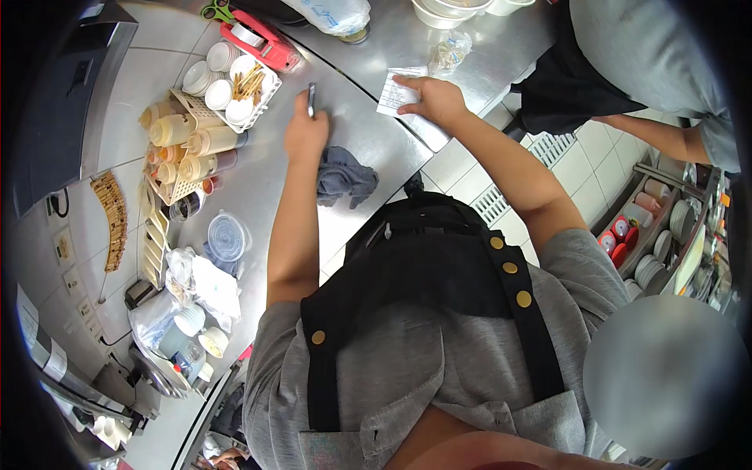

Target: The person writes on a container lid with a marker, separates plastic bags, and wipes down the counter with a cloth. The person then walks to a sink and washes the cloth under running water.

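Note:
My left hand (305,129) is closed around a dark pen-like object (311,100) above the steel counter (348,129). My right hand (439,100) has its thumb and a finger on a white paper slip (393,92) with printed lines. The slip is near the seam between two steel surfaces. A crumpled grey cloth (345,176) lies on the counter beside my left forearm.
White basket (274,88) of lids and sticks, red tape dispenser (262,43), sauce bottles (172,129) and lidded tub (227,235) stand at left. White bowls (446,9) are at the top. Another person (650,55) stands at upper right.

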`<act>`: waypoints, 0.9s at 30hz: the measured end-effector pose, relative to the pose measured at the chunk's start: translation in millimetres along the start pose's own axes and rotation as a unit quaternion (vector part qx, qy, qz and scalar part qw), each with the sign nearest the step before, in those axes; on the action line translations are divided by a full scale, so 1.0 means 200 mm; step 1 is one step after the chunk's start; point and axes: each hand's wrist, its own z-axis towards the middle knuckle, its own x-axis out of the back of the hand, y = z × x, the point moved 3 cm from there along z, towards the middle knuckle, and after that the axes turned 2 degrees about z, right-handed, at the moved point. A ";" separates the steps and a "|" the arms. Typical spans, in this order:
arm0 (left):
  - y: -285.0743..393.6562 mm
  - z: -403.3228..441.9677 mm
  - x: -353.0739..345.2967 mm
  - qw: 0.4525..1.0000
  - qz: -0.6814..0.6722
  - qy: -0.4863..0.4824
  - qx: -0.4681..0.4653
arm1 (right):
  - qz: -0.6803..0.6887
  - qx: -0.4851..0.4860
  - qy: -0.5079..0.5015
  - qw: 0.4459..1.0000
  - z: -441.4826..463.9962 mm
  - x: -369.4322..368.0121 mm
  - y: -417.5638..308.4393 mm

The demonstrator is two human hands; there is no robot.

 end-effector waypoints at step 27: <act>-1.48 -1.04 0.22 0.917 0.024 0.231 0.324 | 0.005 0.460 -0.110 0.881 -0.12 -0.89 -1.31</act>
